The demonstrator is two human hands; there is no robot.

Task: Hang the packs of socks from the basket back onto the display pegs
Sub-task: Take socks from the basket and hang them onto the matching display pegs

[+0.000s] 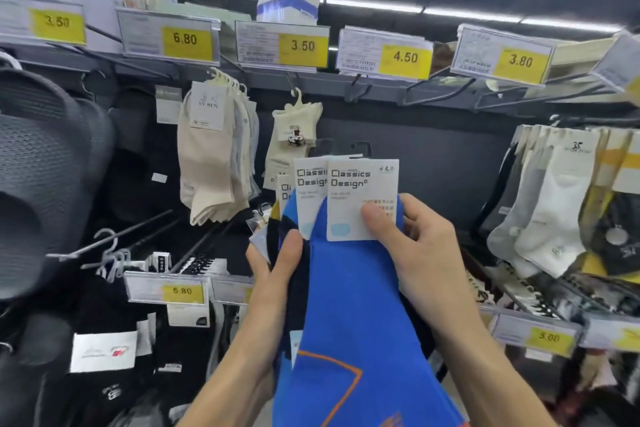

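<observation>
The socks [349, 305] I hold bright blue with thin orange lines, a second pair [300, 291] navy, cards [360, 191] white with black lettering and a pale blue patch, price tags [303, 45] yellow, hanging socks [204, 163] cream.

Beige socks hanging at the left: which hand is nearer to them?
Left. The left hand grips the blue packs just below and right of the beige socks; the right hand is farther right, pinching the front card.

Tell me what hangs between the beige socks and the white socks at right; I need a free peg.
In the head view, one cream pair hangs there, then bare wire pegs; the held blue packs overlap below.
</observation>
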